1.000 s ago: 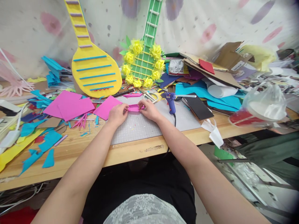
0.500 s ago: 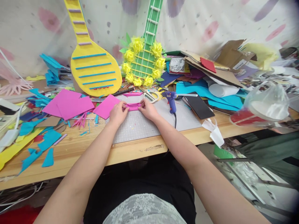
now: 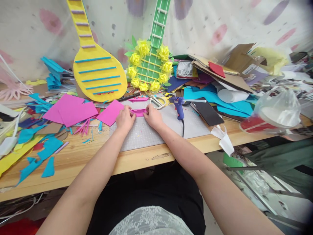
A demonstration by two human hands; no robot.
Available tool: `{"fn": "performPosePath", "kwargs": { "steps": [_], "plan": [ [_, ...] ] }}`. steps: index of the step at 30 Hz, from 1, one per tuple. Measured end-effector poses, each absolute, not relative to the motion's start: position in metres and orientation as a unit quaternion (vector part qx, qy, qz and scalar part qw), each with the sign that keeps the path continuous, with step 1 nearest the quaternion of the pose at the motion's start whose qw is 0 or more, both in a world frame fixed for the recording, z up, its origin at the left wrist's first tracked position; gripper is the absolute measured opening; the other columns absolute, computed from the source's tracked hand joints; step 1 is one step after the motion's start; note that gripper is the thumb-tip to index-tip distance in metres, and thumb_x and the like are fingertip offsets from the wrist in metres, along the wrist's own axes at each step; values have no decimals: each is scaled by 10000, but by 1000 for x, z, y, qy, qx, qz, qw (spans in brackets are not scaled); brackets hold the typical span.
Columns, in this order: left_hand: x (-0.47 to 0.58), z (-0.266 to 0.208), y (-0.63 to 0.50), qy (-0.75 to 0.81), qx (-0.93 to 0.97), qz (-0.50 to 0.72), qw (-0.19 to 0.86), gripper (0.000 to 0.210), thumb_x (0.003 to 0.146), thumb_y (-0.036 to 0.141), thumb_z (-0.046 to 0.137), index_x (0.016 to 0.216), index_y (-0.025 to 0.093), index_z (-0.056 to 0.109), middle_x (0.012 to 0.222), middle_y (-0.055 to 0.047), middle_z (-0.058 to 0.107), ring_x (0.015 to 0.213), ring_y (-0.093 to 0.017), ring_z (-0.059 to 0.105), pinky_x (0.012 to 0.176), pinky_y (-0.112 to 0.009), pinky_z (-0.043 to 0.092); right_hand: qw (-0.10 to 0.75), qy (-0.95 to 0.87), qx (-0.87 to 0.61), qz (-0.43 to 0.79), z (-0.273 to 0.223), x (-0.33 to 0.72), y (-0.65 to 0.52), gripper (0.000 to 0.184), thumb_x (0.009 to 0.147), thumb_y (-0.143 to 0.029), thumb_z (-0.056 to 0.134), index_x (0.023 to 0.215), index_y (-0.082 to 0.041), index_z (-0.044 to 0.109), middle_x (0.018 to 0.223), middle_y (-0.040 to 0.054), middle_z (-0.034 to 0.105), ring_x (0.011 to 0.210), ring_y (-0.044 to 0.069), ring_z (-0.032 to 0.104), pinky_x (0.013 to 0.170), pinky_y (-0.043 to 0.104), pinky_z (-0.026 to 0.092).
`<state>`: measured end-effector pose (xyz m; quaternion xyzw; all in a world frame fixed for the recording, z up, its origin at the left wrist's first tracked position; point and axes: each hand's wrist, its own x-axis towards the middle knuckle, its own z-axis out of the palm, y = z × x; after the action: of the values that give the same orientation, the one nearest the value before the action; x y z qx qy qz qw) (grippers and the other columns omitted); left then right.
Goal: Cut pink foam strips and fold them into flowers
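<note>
A narrow folded strip of magenta paper (image 3: 138,113) lies across the grey cutting mat (image 3: 146,137). At its left end, my left hand (image 3: 125,119) has its fingers closed on it; my right hand (image 3: 153,116) grips the other end. The paper's ends are hidden under my fingers. A flat magenta sheet (image 3: 110,112) rests just left of my left hand. Beyond my right hand lie white-handled scissors (image 3: 158,102) and a purple glue gun (image 3: 179,107) with a clear stick in its back. Another thin magenta piece (image 3: 138,99) lies behind the strip.
A yellow paper guitar shape (image 3: 100,75) and a green one (image 3: 153,62) with yellow flowers lean at the back. A phone (image 3: 207,111) and a bagged red cup (image 3: 264,117) sit right. Blue scraps (image 3: 50,148) and magenta sheets (image 3: 70,111) litter the left.
Both hands have stayed at the strip's ends, with the fingers shifting slightly along it. The strip's upper fold looks a little more raised. The view has moved very slightly.
</note>
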<state>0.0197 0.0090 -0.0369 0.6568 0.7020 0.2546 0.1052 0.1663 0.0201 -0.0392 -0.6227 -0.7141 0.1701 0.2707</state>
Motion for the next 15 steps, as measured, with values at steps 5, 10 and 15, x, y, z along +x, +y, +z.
{"fn": "performPosePath", "kwargs": {
  "steps": [5, 10, 15],
  "plan": [
    [20, -39, 10, 707, 660, 243, 82, 321, 791, 286, 552, 1087, 214, 450, 867, -58, 669, 998, -259, 574, 721, -339, 429, 246, -717, -635, 147, -39, 164, 19, 140, 812, -205, 476, 948, -181, 493, 905, 100, 634, 854, 223, 576, 732, 328, 421],
    [19, -40, 10, 719, 650, 237, 71, 301, 806, 292, 531, 1085, 212, 451, 923, -67, 646, 977, -238, 582, 719, -333, 435, 217, -725, -642, 120, -40, 163, 19, 170, 855, -240, 438, 997, -170, 502, 955, 99, 646, 887, 212, 583, 740, 306, 417],
    [21, -38, 9, 713, 660, 228, 65, 256, 814, 263, 530, 1054, 214, 455, 871, -44, 637, 969, -224, 572, 728, -328, 435, 187, -729, -652, 97, -36, 161, 16, 194, 881, -253, 412, 1017, -160, 514, 981, 92, 648, 907, 203, 587, 750, 294, 420]
  ]
}}
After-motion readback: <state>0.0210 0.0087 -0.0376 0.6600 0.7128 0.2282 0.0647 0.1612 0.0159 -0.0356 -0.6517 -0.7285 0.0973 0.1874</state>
